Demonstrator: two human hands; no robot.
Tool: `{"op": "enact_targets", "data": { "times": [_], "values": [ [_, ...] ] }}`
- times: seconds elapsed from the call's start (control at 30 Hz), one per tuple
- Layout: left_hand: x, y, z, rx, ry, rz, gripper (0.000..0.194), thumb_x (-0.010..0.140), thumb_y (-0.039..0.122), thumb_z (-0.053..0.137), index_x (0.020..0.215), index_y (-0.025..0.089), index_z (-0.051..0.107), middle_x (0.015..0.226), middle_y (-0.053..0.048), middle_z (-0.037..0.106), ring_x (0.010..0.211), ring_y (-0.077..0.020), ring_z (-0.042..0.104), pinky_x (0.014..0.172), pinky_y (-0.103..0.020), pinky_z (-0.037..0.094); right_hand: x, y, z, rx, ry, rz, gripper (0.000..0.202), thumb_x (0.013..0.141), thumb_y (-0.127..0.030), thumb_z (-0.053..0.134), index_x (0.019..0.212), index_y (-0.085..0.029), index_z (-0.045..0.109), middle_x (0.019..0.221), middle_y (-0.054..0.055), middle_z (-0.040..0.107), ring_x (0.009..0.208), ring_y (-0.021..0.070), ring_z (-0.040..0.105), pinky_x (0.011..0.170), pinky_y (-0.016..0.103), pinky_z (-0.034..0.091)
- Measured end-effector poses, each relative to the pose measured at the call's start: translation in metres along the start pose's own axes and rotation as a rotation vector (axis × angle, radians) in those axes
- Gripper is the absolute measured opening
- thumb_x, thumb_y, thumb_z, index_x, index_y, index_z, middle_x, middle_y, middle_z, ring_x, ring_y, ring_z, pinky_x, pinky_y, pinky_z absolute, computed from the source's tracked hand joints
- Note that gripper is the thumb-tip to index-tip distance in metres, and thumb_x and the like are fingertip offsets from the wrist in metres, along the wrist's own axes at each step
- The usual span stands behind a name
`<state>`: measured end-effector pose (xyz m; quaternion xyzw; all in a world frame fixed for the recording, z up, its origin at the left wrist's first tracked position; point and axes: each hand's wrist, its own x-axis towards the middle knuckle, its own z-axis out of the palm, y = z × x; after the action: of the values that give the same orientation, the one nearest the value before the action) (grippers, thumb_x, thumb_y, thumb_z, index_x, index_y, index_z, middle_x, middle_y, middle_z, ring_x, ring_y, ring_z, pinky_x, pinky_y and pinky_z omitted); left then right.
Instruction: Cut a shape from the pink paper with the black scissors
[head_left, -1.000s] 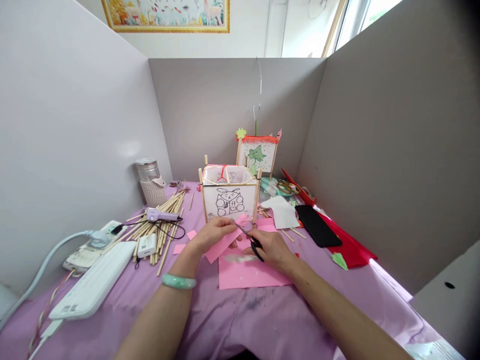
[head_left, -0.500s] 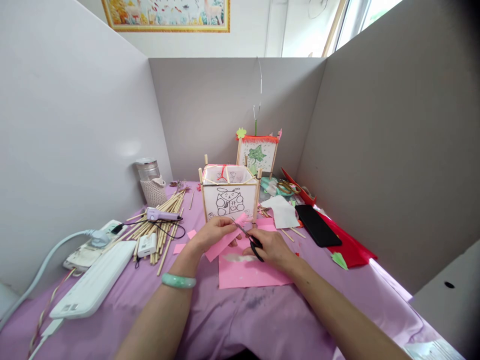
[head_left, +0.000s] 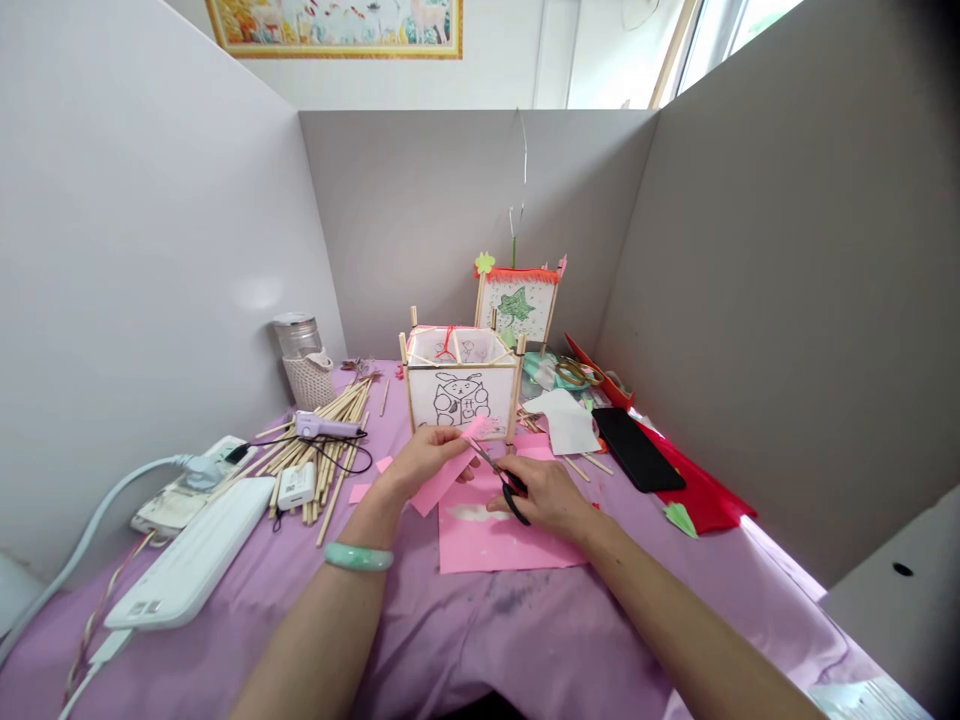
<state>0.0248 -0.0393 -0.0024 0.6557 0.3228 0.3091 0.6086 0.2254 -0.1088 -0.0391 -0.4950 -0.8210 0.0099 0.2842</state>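
Grey upright panels are set on three sides, seemingly so that the work area is closed off from the room. Between them, wrinkled purple cloth is spread, probably as protection for whatever lies beneath. An open-topped, four-sided box of wooden sticks and white drawn-on panels is stood upright just beyond the hands, near enough to be consulted without their movement being hindered. Loose pale wooden sticks are heaped to the left, apparently to be kept out of reach of the cutting. A flat pink paper sheet is laid below the hands.

A narrow pink paper strip is pinched in the left hand, above the sheet's far left corner; it is held slantwise, presumably so that its upper end is presented to the blades. Black-handled metal scissors are grasped in the right hand, blades directed at that end; whether they are parted cannot be told
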Motion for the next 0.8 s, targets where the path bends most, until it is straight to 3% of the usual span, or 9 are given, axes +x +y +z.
{"op": "enact_targets", "data": {
  "times": [0.4,0.8],
  "values": [
    [-0.0004,-0.0021,-0.0006,0.008,-0.022,0.009,0.032,0.073,0.041,0.064,0.076,0.009,0.062,0.074,-0.011,0.067,0.061,-0.0172,0.063,0.061,-0.029,0.051,0.0003,0.0044,0.0044,-0.011,0.017,0.004,0.039,0.077,-0.052,0.061,0.097,-0.018,0.060,0.080,0.002,0.065,0.066,0.0135,0.057,0.058,0.021,0.034],
    [-0.0012,0.0000,-0.0004,-0.011,-0.022,-0.002,0.035,0.072,0.043,0.065,0.076,0.009,0.062,0.076,-0.012,0.067,0.062,-0.0177,0.064,0.062,-0.030,0.052,0.0010,0.0041,0.0026,-0.033,0.040,0.003,0.033,0.078,-0.046,0.063,0.098,-0.019,0.062,0.074,0.000,0.065,0.060,0.0122,0.057,0.055,0.021,0.032]
  ]
}}
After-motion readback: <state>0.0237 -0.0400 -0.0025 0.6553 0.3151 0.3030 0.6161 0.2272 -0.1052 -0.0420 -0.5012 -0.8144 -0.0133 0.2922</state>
